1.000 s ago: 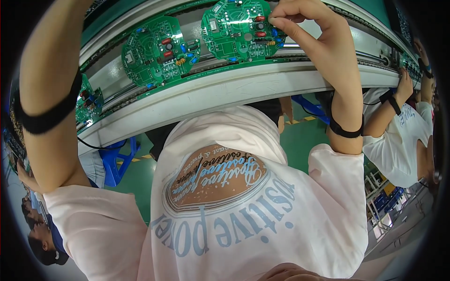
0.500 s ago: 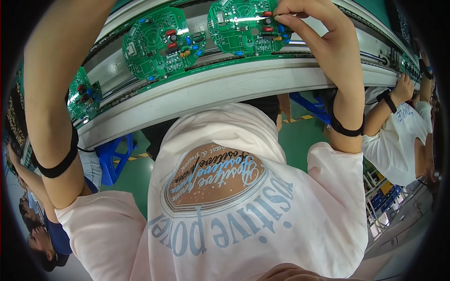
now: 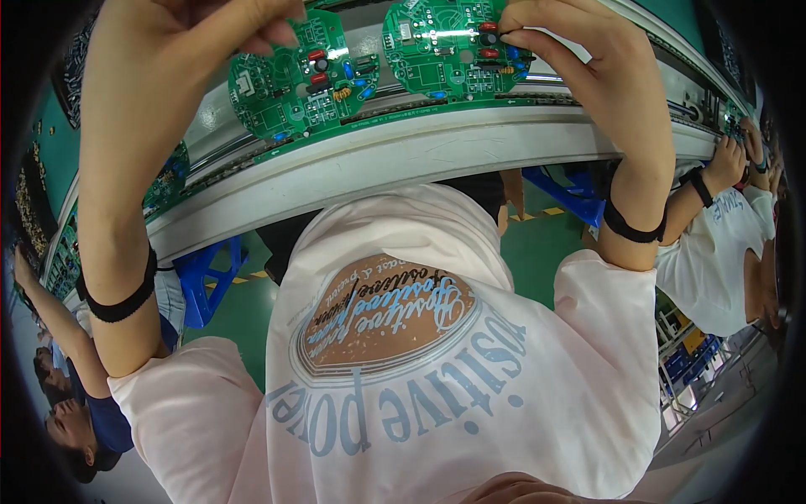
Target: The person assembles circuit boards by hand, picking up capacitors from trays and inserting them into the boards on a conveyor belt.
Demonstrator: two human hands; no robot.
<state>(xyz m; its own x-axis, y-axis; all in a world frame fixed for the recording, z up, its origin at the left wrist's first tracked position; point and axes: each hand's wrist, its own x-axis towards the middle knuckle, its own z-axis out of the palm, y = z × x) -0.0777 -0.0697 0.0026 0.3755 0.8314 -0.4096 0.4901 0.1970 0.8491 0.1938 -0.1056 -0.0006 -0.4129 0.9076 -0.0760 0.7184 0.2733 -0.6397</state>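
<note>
Two round green circuit boards lie side by side on the rail line in front of me. Over the right circuit board (image 3: 428, 63), my right hand (image 3: 579, 50) is closed in a pinch, thumb and forefinger tips beside a small black capacitor (image 3: 489, 39) and red parts. What the fingertips hold, if anything, is hidden. My left hand (image 3: 227, 34) is above the upper left edge of the left circuit board (image 3: 290, 88), its fingers curled and partly cut off by the picture's top. Its grip cannot be made out. Blue, red and black parts stand on both boards.
A white rail (image 3: 378, 155) runs along the line's near side. Another circuit board (image 3: 168, 181) is partly behind my left forearm. Bins of small parts stand at the far left. Co-workers sit on either side, a co-worker's hand (image 3: 726, 160) at the right. Blue stools (image 3: 210, 281) stand below.
My left hand has come into view from beyond the top edge, over the left board. Both boards have shifted slightly right and down in the picture. My right hand stays pinched at the right board.
</note>
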